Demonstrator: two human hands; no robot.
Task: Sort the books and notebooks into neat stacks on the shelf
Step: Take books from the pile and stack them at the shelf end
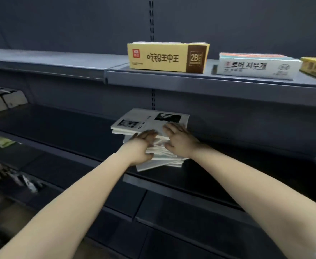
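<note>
Dark shelving point(209, 85) was faced. A stack of books point(147, 119) was found under both hands on the middle shelf point(60, 128); the right hand point(179, 140) was laid flat on top; the grip of the left hand point(143, 146) could not be judged.

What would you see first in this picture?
Two bare arms reaching in, the left hand and right hand resting on a crooked pile of white books on the middle shelf. Above them, a bright yellow box marked 2B sits on the upper shelf, beside a white box.
</note>
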